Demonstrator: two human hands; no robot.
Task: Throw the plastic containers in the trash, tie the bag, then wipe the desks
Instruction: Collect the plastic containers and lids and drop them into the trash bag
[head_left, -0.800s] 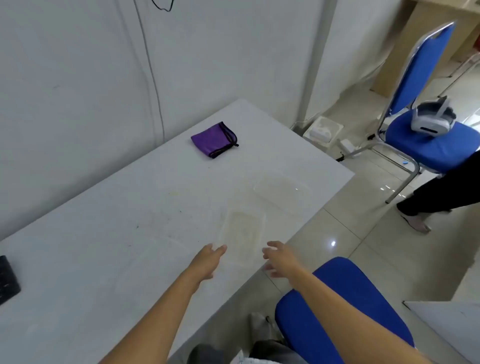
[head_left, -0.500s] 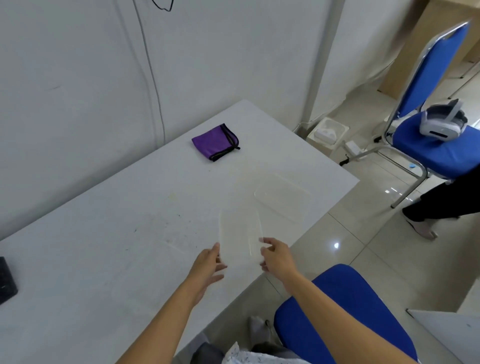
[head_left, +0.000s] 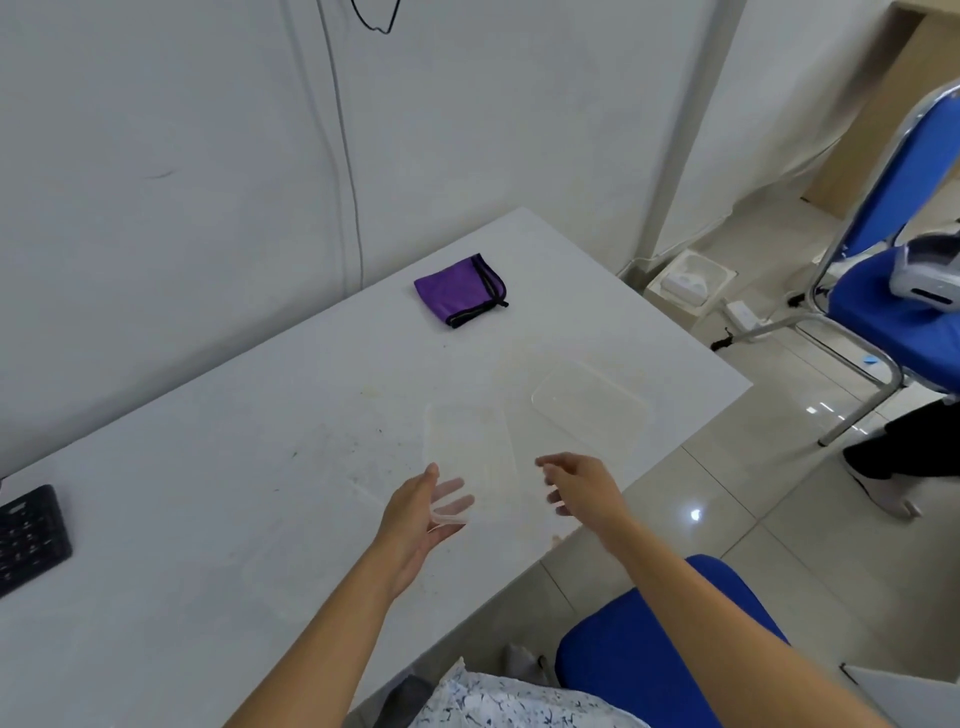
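With our left hand (head_left: 410, 514) pinching the clear container (head_left: 467, 441) and the right hand (head_left: 582, 488) beside it, grip unclear, we should steady both edges.

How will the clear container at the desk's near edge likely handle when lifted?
Probably light: the left hand holds the clear container by one rim corner. Likely thin, perhaps flexible: fingers show through its wall. Smooth plastic may slip in so small a grip.

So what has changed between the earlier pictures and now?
Both hands reached the near clear rectangular plastic container; the left hand now holds its end lifted off the white table, right hand beside it. The other clear container and purple fabric pouch stayed.
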